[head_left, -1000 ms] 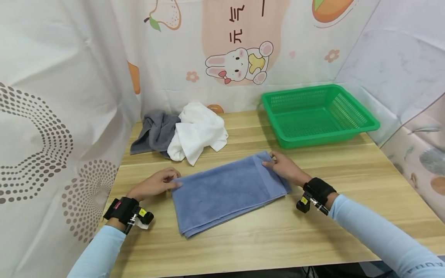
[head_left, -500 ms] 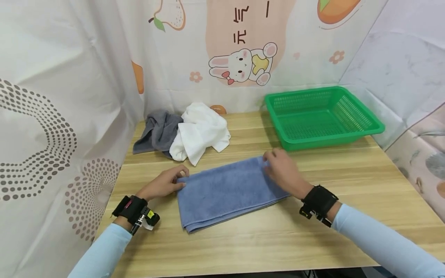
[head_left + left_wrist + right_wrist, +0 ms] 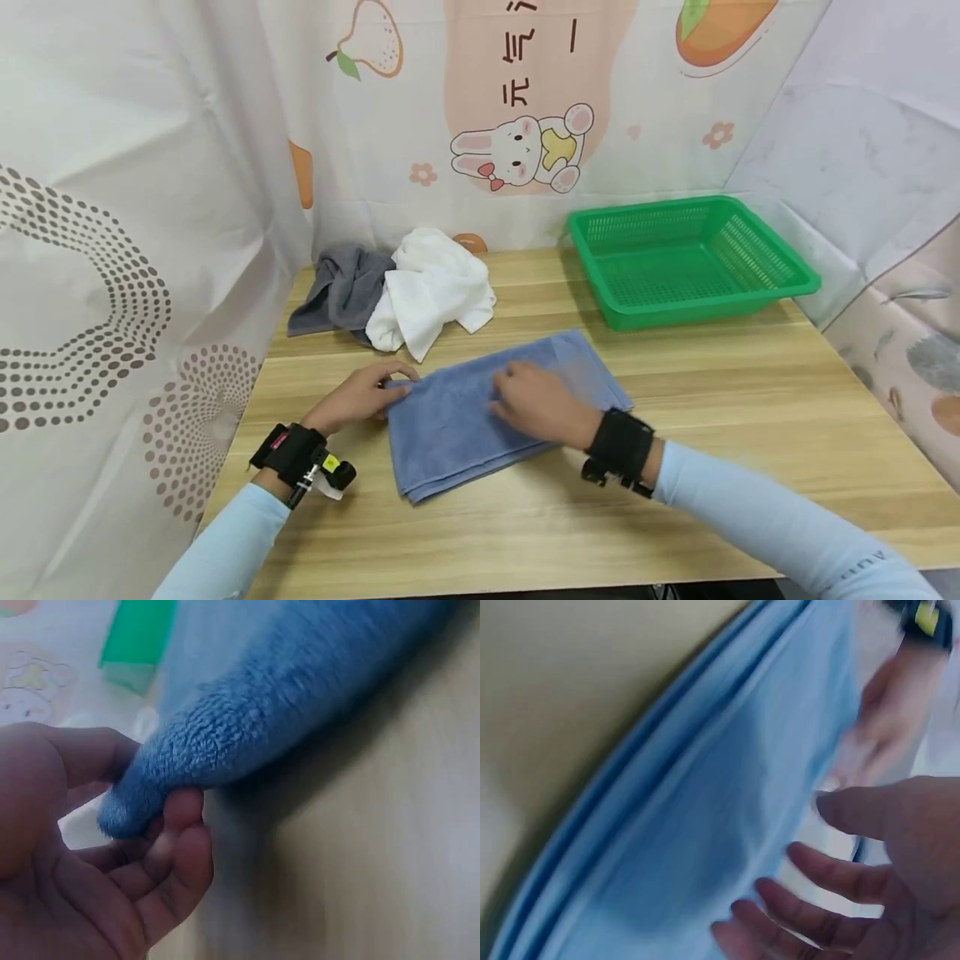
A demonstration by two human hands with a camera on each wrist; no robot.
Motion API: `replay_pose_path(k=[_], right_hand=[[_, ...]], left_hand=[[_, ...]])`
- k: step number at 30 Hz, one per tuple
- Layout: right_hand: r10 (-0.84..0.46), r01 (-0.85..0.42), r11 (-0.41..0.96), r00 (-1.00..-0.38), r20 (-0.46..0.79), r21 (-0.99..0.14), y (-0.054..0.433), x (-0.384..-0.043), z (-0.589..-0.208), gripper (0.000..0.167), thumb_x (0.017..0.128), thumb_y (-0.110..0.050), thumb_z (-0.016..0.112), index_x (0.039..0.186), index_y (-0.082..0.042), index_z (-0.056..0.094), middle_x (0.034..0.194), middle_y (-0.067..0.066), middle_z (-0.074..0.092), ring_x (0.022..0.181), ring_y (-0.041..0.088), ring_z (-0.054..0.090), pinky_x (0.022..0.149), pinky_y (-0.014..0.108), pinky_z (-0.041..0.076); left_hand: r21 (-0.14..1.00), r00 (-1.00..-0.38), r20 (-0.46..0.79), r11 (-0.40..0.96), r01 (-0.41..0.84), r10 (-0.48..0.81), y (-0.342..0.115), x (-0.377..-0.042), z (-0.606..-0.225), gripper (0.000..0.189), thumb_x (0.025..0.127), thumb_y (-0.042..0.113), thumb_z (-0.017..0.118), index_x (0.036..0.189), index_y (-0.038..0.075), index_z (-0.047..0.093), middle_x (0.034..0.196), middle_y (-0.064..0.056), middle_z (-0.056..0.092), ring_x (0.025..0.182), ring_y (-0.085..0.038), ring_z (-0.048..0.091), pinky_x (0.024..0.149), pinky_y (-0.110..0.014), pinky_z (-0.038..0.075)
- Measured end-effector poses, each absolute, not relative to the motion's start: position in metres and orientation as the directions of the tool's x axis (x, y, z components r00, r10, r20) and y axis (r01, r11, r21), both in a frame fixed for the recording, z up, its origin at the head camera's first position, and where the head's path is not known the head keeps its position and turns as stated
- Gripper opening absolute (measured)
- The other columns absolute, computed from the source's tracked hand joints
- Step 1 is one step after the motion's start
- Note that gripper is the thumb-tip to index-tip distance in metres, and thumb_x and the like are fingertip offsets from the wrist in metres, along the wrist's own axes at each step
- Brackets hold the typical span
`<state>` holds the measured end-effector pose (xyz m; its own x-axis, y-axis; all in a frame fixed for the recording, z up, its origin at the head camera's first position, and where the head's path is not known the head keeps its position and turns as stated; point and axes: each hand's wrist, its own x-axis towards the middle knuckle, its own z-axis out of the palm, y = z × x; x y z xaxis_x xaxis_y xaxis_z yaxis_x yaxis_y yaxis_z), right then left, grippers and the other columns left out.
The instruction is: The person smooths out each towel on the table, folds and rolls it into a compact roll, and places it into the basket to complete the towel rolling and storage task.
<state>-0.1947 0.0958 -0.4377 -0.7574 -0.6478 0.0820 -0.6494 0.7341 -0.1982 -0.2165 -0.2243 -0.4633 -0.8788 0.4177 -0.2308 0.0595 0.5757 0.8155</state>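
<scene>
A folded blue towel [image 3: 457, 433] lies slantwise at the middle of the wooden table, its layered edge toward the front. At its far left corner my left hand [image 3: 358, 397] pinches the cloth; the left wrist view shows the fluffy corner [image 3: 135, 799] between thumb and fingers. My right hand [image 3: 542, 404] hovers over the towel's middle, slightly blurred. In the right wrist view its fingers [image 3: 825, 881] are spread and loosely bent beside the stacked folds, holding nothing. The right hand hides part of the towel in the head view.
A crumpled grey towel [image 3: 348, 287] and a crumpled white towel [image 3: 442, 287] lie together at the back left. The green plastic basket [image 3: 611, 310] stands at the back right. Curtains with printed patterns surround the wooden table [image 3: 720, 400].
My right hand has left the towel's far right corner and moved left across it to above the middle. My left hand still pinches the left corner.
</scene>
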Motion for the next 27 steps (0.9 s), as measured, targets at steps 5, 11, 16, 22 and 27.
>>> replay_pose_path(k=[5,11,16,22,27], right_hand=[[-0.709,-0.696,0.679,-0.704,0.039,-0.234,0.027,-0.162,-0.438,0.045,0.100,-0.058,0.059,0.091,-0.014,0.062,0.074,-0.004,0.055,0.060,0.012,0.054,0.048,0.028,0.046],[-0.742,-0.742,0.671,-0.670,0.023,0.001,-0.016,-0.136,-0.456,0.064,0.090,-0.078,0.054,0.077,-0.015,0.057,0.060,-0.005,0.046,0.049,0.012,0.048,0.041,0.030,0.041],[-0.751,-0.719,0.651,-0.657,0.068,0.244,-0.032,-0.123,-0.463,0.053,0.093,-0.063,0.062,0.076,-0.013,0.067,0.066,-0.001,0.051,0.054,0.013,0.049,0.042,0.028,0.042],[-0.762,-0.716,0.632,-0.644,0.068,0.296,-0.037,-0.122,-0.461,0.026,0.089,-0.036,0.073,0.070,-0.019,0.066,0.064,-0.004,0.053,0.056,0.010,0.050,0.043,0.029,0.045],[-0.744,-0.713,0.659,-0.664,0.072,0.239,-0.040,-0.121,-0.461,0.037,0.093,-0.041,0.069,0.066,-0.020,0.057,0.060,-0.006,0.048,0.053,0.009,0.050,0.042,0.028,0.045]], left_hand=[[0.885,-0.840,-0.230,0.464,0.029,0.492,-0.222,-0.218,-0.455,0.031,0.111,0.022,0.049,0.134,0.010,0.067,0.122,-0.011,0.062,0.079,-0.029,0.061,0.073,-0.046,0.056],[0.943,-0.776,-0.243,0.331,-0.047,0.583,-0.234,-0.218,-0.462,0.047,0.106,-0.002,0.030,0.143,0.004,0.058,0.143,-0.015,0.054,0.088,-0.030,0.063,0.085,-0.053,0.056],[0.905,-0.759,-0.204,0.415,0.094,0.618,-0.250,-0.218,-0.470,0.051,0.103,-0.010,0.047,0.145,0.016,0.060,0.144,-0.007,0.057,0.099,-0.025,0.064,0.085,-0.041,0.056],[0.823,-0.736,-0.125,0.483,0.297,0.665,-0.252,-0.217,-0.473,0.049,0.095,-0.009,0.064,0.138,0.015,0.066,0.146,-0.005,0.058,0.114,-0.018,0.059,0.091,-0.031,0.051],[0.764,-0.752,-0.084,0.527,0.372,0.653,-0.250,-0.215,-0.472,0.037,0.093,-0.002,0.072,0.127,0.014,0.071,0.126,-0.006,0.066,0.089,-0.018,0.057,0.077,-0.030,0.049]])
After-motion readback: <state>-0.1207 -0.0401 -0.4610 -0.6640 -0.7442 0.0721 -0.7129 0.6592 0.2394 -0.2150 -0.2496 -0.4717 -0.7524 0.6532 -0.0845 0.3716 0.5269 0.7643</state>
